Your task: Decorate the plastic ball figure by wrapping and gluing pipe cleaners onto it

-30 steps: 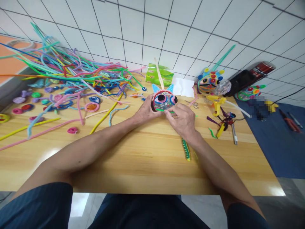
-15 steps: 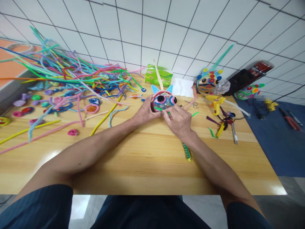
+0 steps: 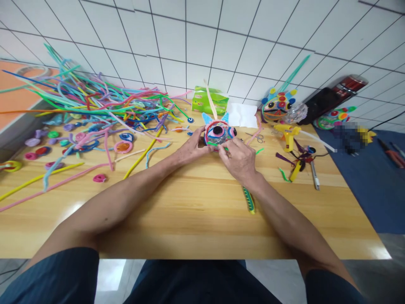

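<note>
A small craft figure (image 3: 218,131) with black-centred eyes, blue pointed ears and a red curved brow stands near the middle of the table. My left hand (image 3: 193,147) grips its left side, thumb at the lower edge. My right hand (image 3: 238,157) is closed at its lower right, fingertips against the green strip under the eyes; whether they pinch that strip is hidden. Behind the figure is a green packet (image 3: 209,100), with a white paper (image 3: 243,115) beside it. A green and yellow cutter (image 3: 249,200) lies by my right forearm.
Many pipe cleaners (image 3: 104,99) and coiled pieces (image 3: 123,146) spread over the left. To the right are a yellow glue gun (image 3: 288,136), scissors (image 3: 260,138), a white pen (image 3: 315,175), another decorated figure (image 3: 277,105) and a dark red flask (image 3: 351,86).
The figure has turned slightly and its face shows more fully. My left fingers have shifted along its side. My right hand stays at its lower right. The view has moved a little.
</note>
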A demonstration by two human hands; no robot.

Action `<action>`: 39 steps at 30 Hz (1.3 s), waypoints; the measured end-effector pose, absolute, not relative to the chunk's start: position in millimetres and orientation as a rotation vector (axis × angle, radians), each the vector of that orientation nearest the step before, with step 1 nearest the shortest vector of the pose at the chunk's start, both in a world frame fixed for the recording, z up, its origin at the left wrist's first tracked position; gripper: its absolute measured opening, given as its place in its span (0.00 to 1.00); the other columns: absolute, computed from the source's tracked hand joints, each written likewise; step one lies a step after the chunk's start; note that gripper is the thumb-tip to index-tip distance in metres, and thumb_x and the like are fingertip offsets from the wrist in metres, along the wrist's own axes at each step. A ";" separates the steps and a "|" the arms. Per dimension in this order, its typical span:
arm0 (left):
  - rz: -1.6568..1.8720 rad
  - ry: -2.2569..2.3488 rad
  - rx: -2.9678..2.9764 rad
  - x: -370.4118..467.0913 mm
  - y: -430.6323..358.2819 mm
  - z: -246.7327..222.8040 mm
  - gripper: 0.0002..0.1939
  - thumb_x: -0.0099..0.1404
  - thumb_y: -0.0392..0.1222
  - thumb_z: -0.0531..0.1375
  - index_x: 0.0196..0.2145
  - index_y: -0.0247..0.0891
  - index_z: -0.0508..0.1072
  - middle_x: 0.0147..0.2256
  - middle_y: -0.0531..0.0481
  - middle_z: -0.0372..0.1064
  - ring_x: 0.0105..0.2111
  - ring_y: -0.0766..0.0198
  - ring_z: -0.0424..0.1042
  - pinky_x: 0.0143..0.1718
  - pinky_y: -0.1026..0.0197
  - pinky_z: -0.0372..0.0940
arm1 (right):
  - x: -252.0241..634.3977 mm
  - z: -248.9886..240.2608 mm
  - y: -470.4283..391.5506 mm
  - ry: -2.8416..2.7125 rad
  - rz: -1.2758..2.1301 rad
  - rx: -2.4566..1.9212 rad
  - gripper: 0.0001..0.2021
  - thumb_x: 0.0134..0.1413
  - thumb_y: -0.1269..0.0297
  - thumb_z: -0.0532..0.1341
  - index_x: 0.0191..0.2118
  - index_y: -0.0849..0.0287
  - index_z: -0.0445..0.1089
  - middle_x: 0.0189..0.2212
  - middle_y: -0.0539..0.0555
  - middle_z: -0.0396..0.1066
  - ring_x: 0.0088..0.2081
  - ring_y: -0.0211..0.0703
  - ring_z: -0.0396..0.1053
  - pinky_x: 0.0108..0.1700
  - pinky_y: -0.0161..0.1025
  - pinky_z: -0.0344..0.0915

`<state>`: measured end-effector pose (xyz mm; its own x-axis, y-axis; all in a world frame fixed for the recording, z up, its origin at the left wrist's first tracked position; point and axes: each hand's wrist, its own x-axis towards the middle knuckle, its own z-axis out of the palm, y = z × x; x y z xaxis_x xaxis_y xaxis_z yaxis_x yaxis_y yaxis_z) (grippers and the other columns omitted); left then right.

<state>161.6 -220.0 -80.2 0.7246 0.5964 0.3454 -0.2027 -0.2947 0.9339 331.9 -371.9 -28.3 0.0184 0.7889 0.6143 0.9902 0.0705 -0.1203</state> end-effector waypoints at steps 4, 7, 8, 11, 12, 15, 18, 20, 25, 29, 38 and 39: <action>0.681 0.222 1.682 161.1 -216.3 -78.2 0.49 0.68 0.64 0.78 0.75 0.45 0.63 0.66 0.34 0.77 0.63 0.39 0.81 0.70 0.31 0.74 | 334.9 -29.5 -371.4 -1.812 -0.517 -1.765 0.14 0.78 0.63 0.61 0.37 0.53 0.79 0.35 0.57 0.83 0.37 0.49 0.77 0.38 0.43 0.66; 0.680 0.200 1.643 162.5 -214.9 -78.5 0.49 0.68 0.63 0.78 0.75 0.43 0.63 0.72 0.29 0.71 0.66 0.36 0.80 0.71 0.31 0.73 | 337.2 -29.5 -371.1 -1.799 -0.564 -1.743 0.13 0.76 0.64 0.62 0.36 0.54 0.79 0.34 0.56 0.82 0.35 0.47 0.76 0.37 0.43 0.65; 0.675 0.203 1.634 162.8 -214.8 -78.7 0.50 0.68 0.63 0.79 0.75 0.42 0.63 0.72 0.29 0.70 0.66 0.35 0.80 0.70 0.31 0.73 | 337.8 -29.0 -371.2 -1.794 -0.579 -1.738 0.13 0.76 0.65 0.62 0.36 0.54 0.78 0.34 0.56 0.82 0.35 0.47 0.76 0.37 0.43 0.64; 0.650 0.229 1.635 162.8 -215.8 -78.2 0.51 0.68 0.62 0.79 0.76 0.42 0.61 0.67 0.30 0.75 0.63 0.36 0.82 0.69 0.29 0.74 | 339.4 -27.1 -372.1 -1.787 -0.619 -1.725 0.12 0.75 0.65 0.62 0.35 0.54 0.78 0.34 0.55 0.81 0.35 0.47 0.76 0.37 0.43 0.64; 0.645 0.237 1.642 162.7 -216.3 -77.6 0.51 0.68 0.61 0.79 0.76 0.42 0.61 0.66 0.30 0.77 0.62 0.36 0.82 0.68 0.29 0.74 | 339.8 -26.5 -372.4 -1.792 -0.624 -1.715 0.12 0.75 0.66 0.62 0.35 0.54 0.78 0.33 0.55 0.81 0.36 0.47 0.76 0.37 0.43 0.64; 0.661 0.248 1.669 162.0 -217.6 -75.5 0.50 0.69 0.61 0.78 0.77 0.42 0.61 0.69 0.30 0.74 0.65 0.34 0.80 0.71 0.29 0.72 | 340.4 -25.5 -373.1 -1.805 -0.626 -1.713 0.12 0.75 0.66 0.62 0.35 0.54 0.78 0.34 0.55 0.81 0.36 0.47 0.76 0.38 0.43 0.65; 0.688 0.255 1.706 160.6 -217.6 -74.7 0.49 0.69 0.60 0.77 0.78 0.42 0.63 0.71 0.31 0.72 0.71 0.33 0.74 0.76 0.28 0.66 | 340.2 -25.3 -372.9 -1.798 -0.617 -1.746 0.12 0.75 0.66 0.62 0.35 0.54 0.78 0.34 0.56 0.81 0.36 0.47 0.76 0.38 0.43 0.65; 0.694 0.258 1.720 159.2 -216.5 -75.4 0.46 0.71 0.59 0.75 0.78 0.44 0.65 0.71 0.34 0.73 0.72 0.34 0.72 0.79 0.28 0.61 | 339.7 -25.1 -372.8 -1.790 -0.586 -1.761 0.12 0.74 0.66 0.62 0.35 0.54 0.78 0.34 0.56 0.81 0.36 0.48 0.75 0.38 0.44 0.65; 0.703 0.255 1.691 157.3 -210.1 -80.6 0.40 0.75 0.62 0.71 0.77 0.48 0.69 0.74 0.40 0.70 0.74 0.37 0.69 0.81 0.31 0.59 | 338.4 -25.0 -372.8 -1.785 -0.540 -1.778 0.13 0.75 0.65 0.62 0.35 0.54 0.78 0.34 0.57 0.81 0.37 0.49 0.75 0.39 0.45 0.66; 0.643 0.289 1.662 158.6 -205.5 -82.0 0.43 0.73 0.66 0.72 0.77 0.47 0.67 0.73 0.38 0.70 0.64 0.41 0.78 0.72 0.35 0.70 | 341.0 -21.5 -371.6 -1.790 -0.437 -1.769 0.12 0.76 0.65 0.62 0.37 0.54 0.79 0.37 0.58 0.82 0.40 0.51 0.78 0.42 0.45 0.68; 0.617 0.378 1.752 163.8 -205.6 -82.0 0.41 0.72 0.69 0.70 0.70 0.43 0.67 0.71 0.35 0.70 0.59 0.43 0.81 0.66 0.38 0.73 | 378.7 6.7 -372.5 -1.735 0.048 -1.842 0.04 0.64 0.69 0.68 0.40 0.53 0.81 0.41 0.55 0.86 0.42 0.51 0.79 0.47 0.45 0.68; 0.593 0.394 1.778 162.9 -205.8 -82.2 0.41 0.73 0.69 0.70 0.69 0.41 0.67 0.68 0.35 0.73 0.60 0.42 0.81 0.67 0.36 0.72 | 382.0 7.7 -373.0 -1.716 0.069 -1.829 0.04 0.63 0.69 0.68 0.39 0.53 0.81 0.40 0.54 0.86 0.41 0.51 0.78 0.47 0.45 0.68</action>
